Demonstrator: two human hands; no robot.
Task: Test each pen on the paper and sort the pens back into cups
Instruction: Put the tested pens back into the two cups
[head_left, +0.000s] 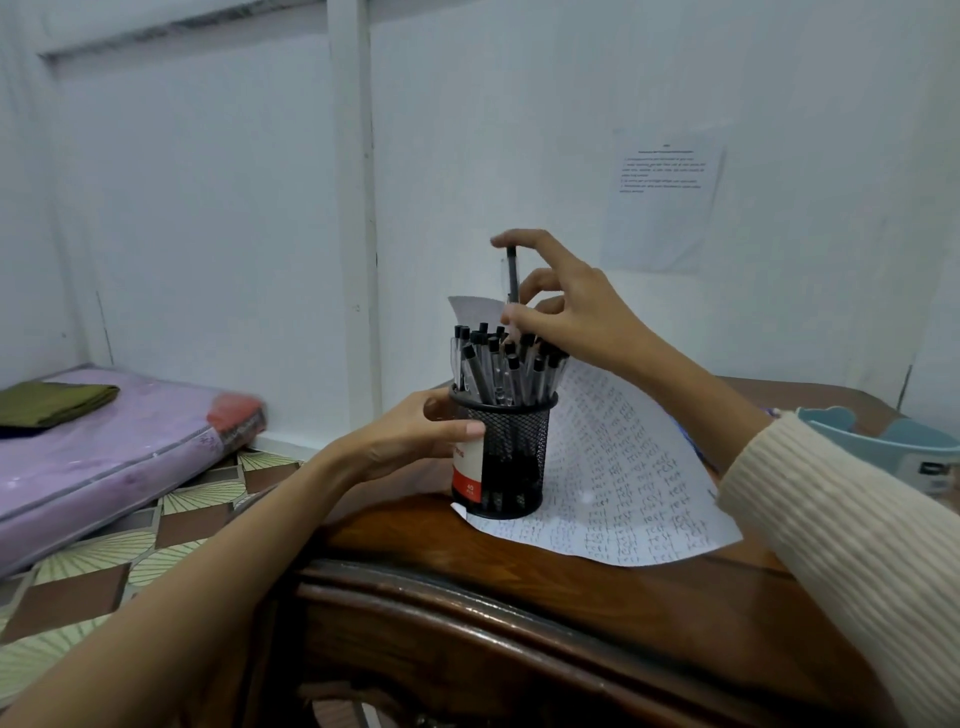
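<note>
On the left end of the wooden table (519, 597): black mesh cup (514, 457), parked on the near-left corner of the paper (639, 467). Stuffed full of pens (540, 374), clear barrels, black ends up, leaning every which way. Pressed right up against its left side, a white-and-red container (467, 470), mostly hidden behind fingers, so can't tell the contents. Paper covered in rows of handwritten "test", far edge curling up behind the cup. Over by the right edge of the table, a light blue tub (883, 441), inside not visible from this angle.

Left hand (410, 436) wrapped around the white-and-red container from the left, fingers curled behind it, thumb stretched across the front and just touching the mesh. Bare forearm coming in from bottom left. Right hand (566, 312) up above the mesh cup, pinching one single pen (512, 275) upright between thumb and curled fingers, index fingertip on its top end. Lower end of that one hidden behind the thumb, down near the others, so no idea whether clear of the cup. Cream ribbed sleeve (831, 545) on that arm.

Off on the floor to the left, purple mattress (104, 457) with a folded green cloth (52, 402) on top.
</note>
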